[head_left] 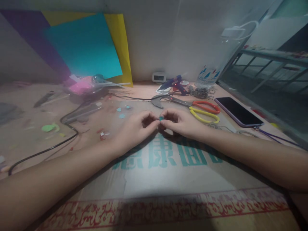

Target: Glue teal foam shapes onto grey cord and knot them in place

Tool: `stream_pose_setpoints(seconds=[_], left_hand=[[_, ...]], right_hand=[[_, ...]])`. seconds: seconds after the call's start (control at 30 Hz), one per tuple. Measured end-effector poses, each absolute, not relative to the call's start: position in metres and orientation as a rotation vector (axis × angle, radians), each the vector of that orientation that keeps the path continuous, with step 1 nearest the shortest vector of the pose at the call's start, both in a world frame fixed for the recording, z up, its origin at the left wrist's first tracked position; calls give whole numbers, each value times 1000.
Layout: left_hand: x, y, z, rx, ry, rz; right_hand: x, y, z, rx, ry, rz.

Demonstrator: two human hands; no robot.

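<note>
Grip: right hand [182,123] pinches the small teal piece [161,118] at its fingertips; left hand [139,126] meets it, hold unclear. Use light pressure, steady above the printed sheet [149,179], clear of the scissors [185,103] beyond.

A plain grey wall [154,45] is noted directly behind the table [154,183]; the tabletop is marked with green characters and a red patterned border; to the right, a dark floor [276,106] is exposed, on which a long bench [271,55] is supported by slim legs; lighting is found dim and uneven.
</note>
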State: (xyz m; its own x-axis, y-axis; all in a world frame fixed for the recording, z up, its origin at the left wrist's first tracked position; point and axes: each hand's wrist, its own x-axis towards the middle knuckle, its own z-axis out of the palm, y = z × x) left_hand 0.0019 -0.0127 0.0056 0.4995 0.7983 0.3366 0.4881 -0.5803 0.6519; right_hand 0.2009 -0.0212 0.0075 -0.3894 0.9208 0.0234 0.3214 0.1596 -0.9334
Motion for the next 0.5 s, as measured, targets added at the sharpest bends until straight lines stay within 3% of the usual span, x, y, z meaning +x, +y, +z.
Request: stream_pose_setpoints(seconds=[0.5], left_hand=[[3, -9, 6, 2097, 1109, 864]], right_hand=[[205, -18, 6, -1091, -1638, 1225]])
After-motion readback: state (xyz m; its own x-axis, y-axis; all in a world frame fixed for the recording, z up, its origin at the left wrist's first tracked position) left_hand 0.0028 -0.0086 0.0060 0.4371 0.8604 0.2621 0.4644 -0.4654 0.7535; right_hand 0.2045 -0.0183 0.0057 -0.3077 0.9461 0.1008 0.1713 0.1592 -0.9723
